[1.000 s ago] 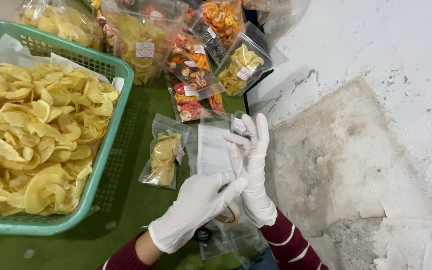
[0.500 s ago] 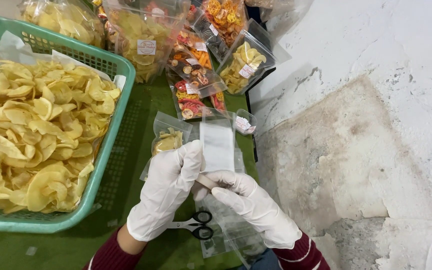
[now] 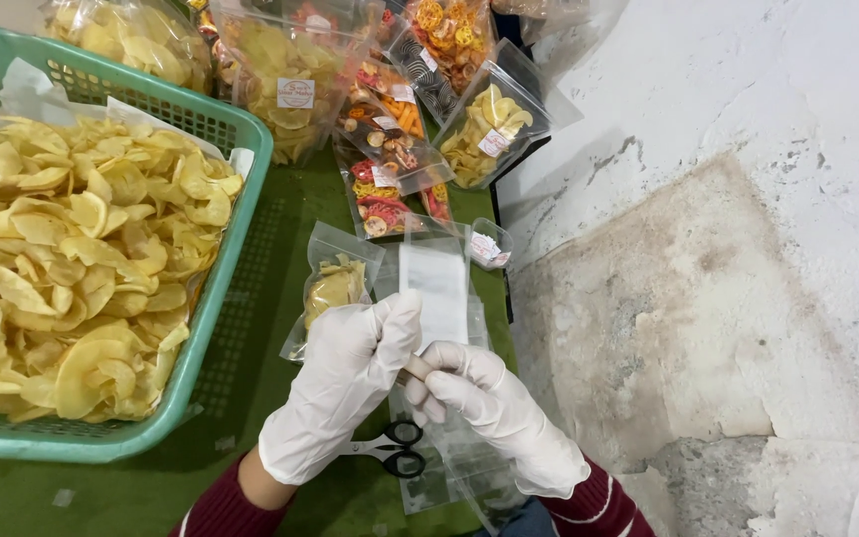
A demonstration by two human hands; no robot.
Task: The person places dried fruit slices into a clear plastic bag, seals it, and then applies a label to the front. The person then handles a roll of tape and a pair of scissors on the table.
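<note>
Now, from the head camera: both gloved hands meet over the green desk (image 3: 251,259). The left hand (image 3: 345,393) and right hand (image 3: 494,413) each have their grip clamped on a white strip (image 3: 434,288), held above clear bags, scissors (image 3: 395,449) beneath, a green basket (image 3: 216,288) of chips just left.

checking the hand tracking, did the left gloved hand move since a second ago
Yes. The left hand in its white glove has moved up and left, away from the black-handled scissors and toward the green plastic basket, now covering the small clear bag of chips.
</note>
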